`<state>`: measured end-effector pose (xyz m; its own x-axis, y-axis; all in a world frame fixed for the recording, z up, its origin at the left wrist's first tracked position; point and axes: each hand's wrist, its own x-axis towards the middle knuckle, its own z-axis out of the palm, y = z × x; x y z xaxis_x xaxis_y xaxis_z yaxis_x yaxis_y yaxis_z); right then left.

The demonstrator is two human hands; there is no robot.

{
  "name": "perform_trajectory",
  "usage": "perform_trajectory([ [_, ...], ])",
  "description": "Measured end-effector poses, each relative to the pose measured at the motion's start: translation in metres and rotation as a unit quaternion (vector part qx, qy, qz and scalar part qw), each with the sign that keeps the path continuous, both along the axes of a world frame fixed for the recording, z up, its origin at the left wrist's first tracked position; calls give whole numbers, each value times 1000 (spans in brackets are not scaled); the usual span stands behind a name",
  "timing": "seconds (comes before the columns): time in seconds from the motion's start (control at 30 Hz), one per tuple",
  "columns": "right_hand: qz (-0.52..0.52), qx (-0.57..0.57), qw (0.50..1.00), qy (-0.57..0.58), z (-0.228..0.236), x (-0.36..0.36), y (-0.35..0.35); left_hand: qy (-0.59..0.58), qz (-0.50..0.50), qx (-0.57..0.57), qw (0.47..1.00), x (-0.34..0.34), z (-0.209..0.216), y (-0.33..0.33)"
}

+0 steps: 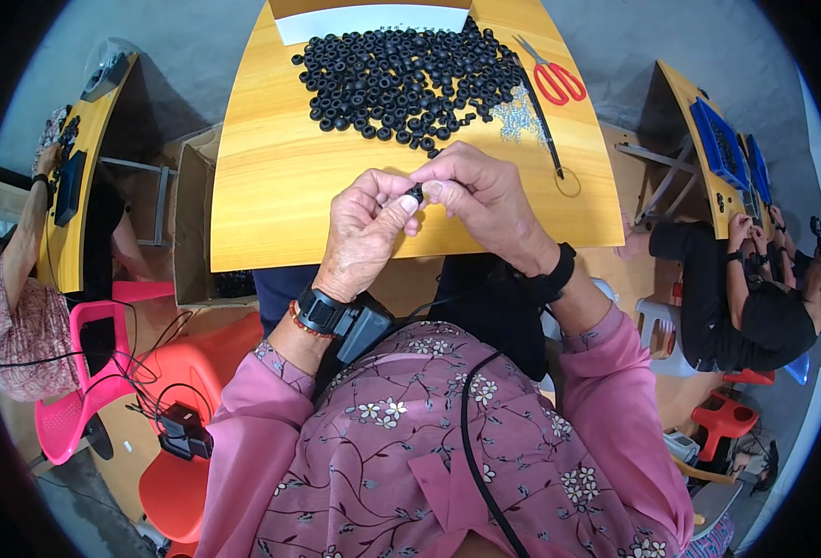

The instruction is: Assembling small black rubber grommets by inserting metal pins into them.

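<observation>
Over the near edge of the yellow wooden table (pixel 271 200), my two hands meet fingertip to fingertip. My left hand (pixel 370 223) pinches a small black ring-shaped part (pixel 416 192) between thumb and fingers. My right hand (pixel 487 200) is closed in a pinch right beside that part; whatever its fingertips hold is too small to make out. Just beyond the hands spreads a wide pile of similar black ring-shaped parts (pixel 401 84). Small clear pieces (pixel 519 116) lie to the right of the pile.
Red-handled scissors (pixel 556 82) and a thin black tool with a wire loop (pixel 542 121) lie at the table's right. A white box (pixel 373 20) stands at the back. A cardboard box (pixel 195 223) sits left of the table. People work at side tables; cables hang near a red chair (pixel 173 488).
</observation>
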<state>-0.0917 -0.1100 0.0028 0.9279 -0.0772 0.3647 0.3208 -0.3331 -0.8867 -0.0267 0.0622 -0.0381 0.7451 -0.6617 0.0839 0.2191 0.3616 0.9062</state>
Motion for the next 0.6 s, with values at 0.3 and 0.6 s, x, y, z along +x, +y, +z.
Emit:
perform_trajectory([
  [0.3,-31,-99,994,-22,5,0,2,-7,30,9,999,-6,2,-3],
  [0.6,-11,-103,995,-8,8,-3,1,-17,27,36,999,-6,4,-2],
])
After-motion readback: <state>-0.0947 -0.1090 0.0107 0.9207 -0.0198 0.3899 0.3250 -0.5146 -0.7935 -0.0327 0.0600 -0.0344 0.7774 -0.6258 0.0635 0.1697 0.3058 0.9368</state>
